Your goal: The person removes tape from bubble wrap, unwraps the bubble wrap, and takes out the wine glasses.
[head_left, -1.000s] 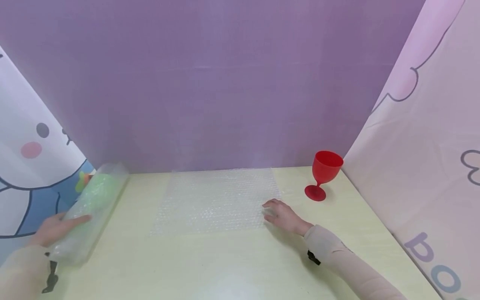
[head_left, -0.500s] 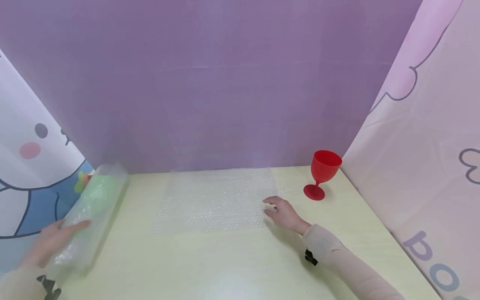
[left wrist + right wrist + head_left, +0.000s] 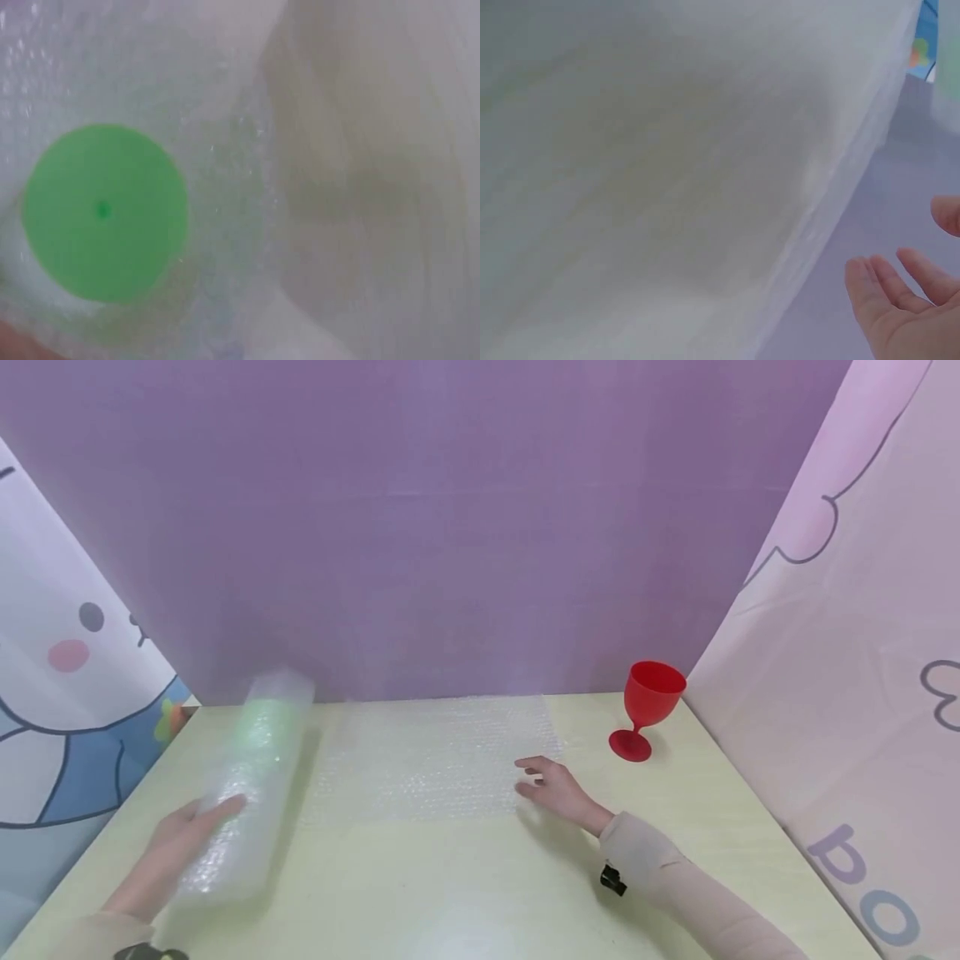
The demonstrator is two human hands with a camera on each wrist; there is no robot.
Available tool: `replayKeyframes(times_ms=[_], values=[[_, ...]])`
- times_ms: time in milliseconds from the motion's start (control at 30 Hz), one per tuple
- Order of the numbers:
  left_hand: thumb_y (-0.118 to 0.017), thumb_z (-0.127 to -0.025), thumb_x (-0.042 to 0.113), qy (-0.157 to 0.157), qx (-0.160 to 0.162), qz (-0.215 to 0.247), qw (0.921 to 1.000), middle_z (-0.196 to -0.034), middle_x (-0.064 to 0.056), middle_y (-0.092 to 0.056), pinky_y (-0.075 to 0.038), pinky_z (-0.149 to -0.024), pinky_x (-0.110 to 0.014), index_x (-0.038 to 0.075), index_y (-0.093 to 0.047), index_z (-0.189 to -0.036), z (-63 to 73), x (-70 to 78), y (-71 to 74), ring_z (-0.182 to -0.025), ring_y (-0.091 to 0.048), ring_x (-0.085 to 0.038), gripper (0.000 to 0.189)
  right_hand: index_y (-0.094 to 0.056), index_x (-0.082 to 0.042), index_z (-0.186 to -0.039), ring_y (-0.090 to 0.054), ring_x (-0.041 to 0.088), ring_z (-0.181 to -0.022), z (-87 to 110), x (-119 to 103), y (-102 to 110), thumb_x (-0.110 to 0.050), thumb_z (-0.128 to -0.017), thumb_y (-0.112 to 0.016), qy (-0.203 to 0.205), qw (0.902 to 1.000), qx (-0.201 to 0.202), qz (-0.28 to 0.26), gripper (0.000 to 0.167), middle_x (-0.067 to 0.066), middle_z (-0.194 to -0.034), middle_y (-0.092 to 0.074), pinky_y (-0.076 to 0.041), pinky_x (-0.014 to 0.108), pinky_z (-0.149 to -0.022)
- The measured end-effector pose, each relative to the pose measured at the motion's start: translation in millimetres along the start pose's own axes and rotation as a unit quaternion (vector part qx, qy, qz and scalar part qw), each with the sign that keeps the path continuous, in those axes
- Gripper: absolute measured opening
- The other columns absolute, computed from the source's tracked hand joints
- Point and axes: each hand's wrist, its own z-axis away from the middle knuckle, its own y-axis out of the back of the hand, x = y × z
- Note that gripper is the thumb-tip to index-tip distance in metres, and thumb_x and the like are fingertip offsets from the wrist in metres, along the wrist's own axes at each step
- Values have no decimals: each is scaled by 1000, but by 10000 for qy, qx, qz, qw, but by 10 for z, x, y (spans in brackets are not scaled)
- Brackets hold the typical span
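Observation:
On the left, my left hand (image 3: pixel 176 847) grips a roll of bubble wrap (image 3: pixel 251 768), thumb across its top. A green thing (image 3: pixel 264 727) shows through the wrap toward the far end. In the left wrist view, a flat green disc (image 3: pixel 105 214) with a small central dimple faces the camera inside the wrap. A flat sheet of bubble wrap (image 3: pixel 435 760) lies mid-table. At its right edge is my right hand (image 3: pixel 558 793), fingers loosely bent and apart from the thumb, holding nothing. The right wrist view shows the same fingers (image 3: pixel 866 289) bent and unloaded.
A red plastic goblet (image 3: pixel 652 697) stands upright at the back right of the pale yellow table (image 3: pixel 420 885). Behind it rises a purple backdrop (image 3: pixel 450 527). Printed cloth panels close in the left (image 3: pixel 75 718) and right (image 3: pixel 847 693) sides.
The left hand has carried the bubble wrap roll rightward from the table's left edge, closer to the sheet. The right hand has shifted slightly left. The goblet stays put.

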Motion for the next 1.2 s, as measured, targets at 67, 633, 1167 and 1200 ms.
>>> replayKeyframes(times_ms=[67, 633, 1167, 1200], values=[[-34, -85, 68, -67, -4, 204, 9998, -146, -36, -4, -24, -103, -63, -10, 4, -142, 19, 113, -161, -130, -16, -51, 103, -54, 4, -121, -53, 38, -112, 16, -46, -27, -9, -87, -59, 28, 10000, -71, -44, 37, 19, -124, -55, -48, 43, -94], [-43, -76, 74, -541, -447, 1225, 9900, -147, -33, -8, -19, -106, -60, -9, 1, -142, 97, 697, -1425, -132, -16, -51, 115, -47, 3, -130, -51, 32, -116, 167, -462, -318, -20, -90, -58, -111, 9858, -1281, -1080, 47, 20, -130, -50, -48, 41, -94], [-55, -78, 62, -865, -457, 1688, 9808, -141, -32, -29, -34, -99, -61, -6, -13, -142, 130, 915, -1956, -125, -34, -49, 103, -36, -4, -139, -40, 38, -126, 279, -752, -547, -29, -86, -63, -550, 9781, -1002, -1738, 64, 16, -143, -37, -45, 48, -96], [-55, -78, 62, -846, -476, 1673, 9811, -141, -32, -28, -34, -99, -61, -6, -13, -142, 142, 932, -1973, -125, -33, -49, 103, -36, -4, -139, -40, 38, -126, 282, -742, -544, -29, -85, -64, -566, 9788, -953, -1723, 65, 17, -142, -37, -46, 47, -96]])
